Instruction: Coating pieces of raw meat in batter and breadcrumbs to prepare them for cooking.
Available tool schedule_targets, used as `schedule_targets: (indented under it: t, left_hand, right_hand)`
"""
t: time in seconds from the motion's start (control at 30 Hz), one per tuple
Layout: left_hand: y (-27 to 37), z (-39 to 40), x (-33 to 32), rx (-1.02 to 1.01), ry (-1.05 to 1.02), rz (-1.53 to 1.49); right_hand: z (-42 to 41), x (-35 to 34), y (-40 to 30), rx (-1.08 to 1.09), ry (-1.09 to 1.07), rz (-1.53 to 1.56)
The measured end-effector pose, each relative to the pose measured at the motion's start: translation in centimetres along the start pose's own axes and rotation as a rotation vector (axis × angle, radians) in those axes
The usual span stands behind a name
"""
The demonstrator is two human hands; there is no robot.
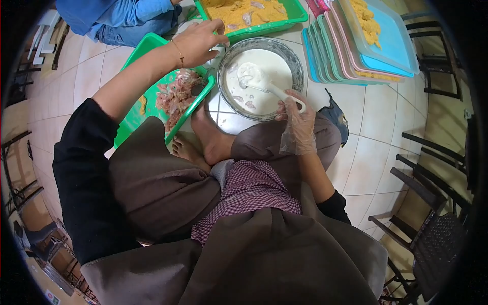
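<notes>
My right hand (299, 124), in a clear plastic glove, holds the handle of a white ladle (280, 91). The ladle's bowl lies in white batter (274, 65) inside a round metal basin (298, 70), with a few meat pieces in the batter. My bare left hand (202, 42) is raised between the basin and the green trays, fingers apart and curved, with nothing seen in it. Below it and to the left, cut raw meat (177, 95) lies in a green tray (190, 111). Beyond the basin, another green tray (267, 31) holds yellow-orange crumbs (236, 13) with meat pieces on them.
At the right of the basin, plastic containers and lids (328, 53) stand stacked, with coated pieces (366, 23) on top. A dark plastic bag (337, 118) lies near my right knee. Another person's blue-clothed leg (133, 23) is at the upper left. Chairs (438, 228) line the right side.
</notes>
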State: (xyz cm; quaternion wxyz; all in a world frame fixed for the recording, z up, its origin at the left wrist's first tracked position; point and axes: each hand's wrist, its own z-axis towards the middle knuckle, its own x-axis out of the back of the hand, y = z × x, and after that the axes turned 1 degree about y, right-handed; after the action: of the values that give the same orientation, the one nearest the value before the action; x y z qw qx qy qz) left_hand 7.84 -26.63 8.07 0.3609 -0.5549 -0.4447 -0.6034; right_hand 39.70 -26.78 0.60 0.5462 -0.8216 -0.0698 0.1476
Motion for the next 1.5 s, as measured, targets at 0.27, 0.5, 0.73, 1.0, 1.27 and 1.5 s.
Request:
schedule_targets:
  t: [0.27, 0.5, 0.73, 1.0, 1.27, 1.5]
  left_hand:
    - [2.5, 0.3, -3.0, 0.104, 0.018, -0.233]
    - [5.1, 1.5, -6.7, 0.345, -0.008, -0.527]
    - [6.4, 2.8, -7.0, 0.48, -0.121, -0.71]
    - [6.6, 3.5, -7.9, 0.502, -0.17, -1.113]
    - [6.7, 3.9, -7.9, 0.561, -0.192, -1.134]
    - [7.6, 4.2, -7.1, 0.615, -0.236, -1.202]
  right_hand:
    - [-1.4, 1.1, -2.9, 0.071, 0.039, 0.109]
    - [-2.8, 0.8, -5.2, 0.084, 0.057, 0.078]
    - [-3.3, 1.1, -6.3, 0.091, 0.102, 0.065]
    - [-3.1, 1.9, -6.7, 0.062, 0.109, 0.13]
    - [-2.8, 2.4, -6.4, 0.052, 0.129, 0.118]
    - [-2.4, 2.5, -6.2, 0.058, 0.108, 0.152]
